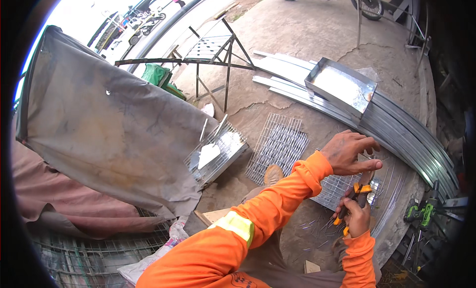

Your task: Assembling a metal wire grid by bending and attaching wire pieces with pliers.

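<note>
My left hand (349, 153) reaches out above a piece of wire mesh (333, 191), its fingers loosely bent and apart, with nothing visible in them. Just below it, my right hand (357, 219) grips a pair of pliers (361, 189) with orange and black handles, the jaws pointing up past the mesh's right edge. Short wire offcuts (317, 232) lie scattered on the ground near my right hand. Farther off, a second mesh panel (277, 144) lies flat beside my shoe.
Long metal channels (406, 134) curve along the right, bearing a sheet-metal tray (342, 84). Green power drills (427, 211) stand at far right. A mesh box (218, 156) sits beside a tarp-covered object (104, 104) on the left. Beyond are a metal frame (227, 64) and a motorcycle (367, 2).
</note>
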Tool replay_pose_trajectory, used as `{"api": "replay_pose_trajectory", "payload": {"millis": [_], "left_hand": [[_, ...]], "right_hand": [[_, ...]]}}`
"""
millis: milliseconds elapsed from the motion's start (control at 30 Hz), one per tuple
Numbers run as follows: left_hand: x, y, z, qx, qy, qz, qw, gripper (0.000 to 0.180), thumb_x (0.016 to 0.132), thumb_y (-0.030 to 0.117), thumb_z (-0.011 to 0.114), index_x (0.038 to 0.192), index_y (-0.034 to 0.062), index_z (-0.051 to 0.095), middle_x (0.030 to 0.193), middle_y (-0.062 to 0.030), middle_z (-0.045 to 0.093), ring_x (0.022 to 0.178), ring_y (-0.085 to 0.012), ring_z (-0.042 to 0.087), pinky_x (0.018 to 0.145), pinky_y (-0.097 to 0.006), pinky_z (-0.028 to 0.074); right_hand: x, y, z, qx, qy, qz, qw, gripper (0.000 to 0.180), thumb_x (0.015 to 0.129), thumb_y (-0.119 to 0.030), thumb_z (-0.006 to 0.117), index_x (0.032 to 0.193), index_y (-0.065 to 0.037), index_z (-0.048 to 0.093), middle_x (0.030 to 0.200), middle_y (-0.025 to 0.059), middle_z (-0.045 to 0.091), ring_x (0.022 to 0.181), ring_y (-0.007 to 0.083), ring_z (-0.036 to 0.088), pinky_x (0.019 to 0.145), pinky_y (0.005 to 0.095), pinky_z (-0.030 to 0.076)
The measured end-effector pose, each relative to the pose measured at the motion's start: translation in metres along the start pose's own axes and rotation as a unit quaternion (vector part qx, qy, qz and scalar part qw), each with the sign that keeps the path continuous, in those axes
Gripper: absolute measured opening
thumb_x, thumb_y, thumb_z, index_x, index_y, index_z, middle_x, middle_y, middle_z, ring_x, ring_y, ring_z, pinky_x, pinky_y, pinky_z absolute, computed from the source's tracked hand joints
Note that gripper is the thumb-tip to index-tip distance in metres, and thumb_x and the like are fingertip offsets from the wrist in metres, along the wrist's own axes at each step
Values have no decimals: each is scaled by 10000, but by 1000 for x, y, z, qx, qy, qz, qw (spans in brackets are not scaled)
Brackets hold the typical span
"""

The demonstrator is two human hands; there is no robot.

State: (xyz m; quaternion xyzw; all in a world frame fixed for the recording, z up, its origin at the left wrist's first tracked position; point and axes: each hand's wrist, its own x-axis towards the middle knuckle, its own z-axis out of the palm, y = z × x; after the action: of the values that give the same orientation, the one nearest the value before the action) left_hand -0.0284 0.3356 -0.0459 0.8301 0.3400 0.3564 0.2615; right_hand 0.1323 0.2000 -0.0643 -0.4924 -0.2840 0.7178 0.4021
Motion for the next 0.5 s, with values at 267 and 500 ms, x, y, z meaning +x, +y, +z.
{"api": "replay_pose_trajectory", "payload": {"millis": [267,500], "left_hand": [[2,4,-7,-119,43,-42,991,304,935,347,706,1039,62,724,869,-106,727,779,-258,665,705,-373,517],[5,-2,-2,-129,32,-109,985,310,952,346,674,1010,44,716,863,-124,709,827,-289,669,735,-386,513]], "right_hand": [[1,-18,2,60,-16,46,997,374,935,-127,565,1273,19,496,993,150,629,839,260,664,742,400,570],[7,-23,12,46,-11,46,998,556,950,-151,579,1445,28,400,1246,224,615,1015,311,666,849,397,553]]}}
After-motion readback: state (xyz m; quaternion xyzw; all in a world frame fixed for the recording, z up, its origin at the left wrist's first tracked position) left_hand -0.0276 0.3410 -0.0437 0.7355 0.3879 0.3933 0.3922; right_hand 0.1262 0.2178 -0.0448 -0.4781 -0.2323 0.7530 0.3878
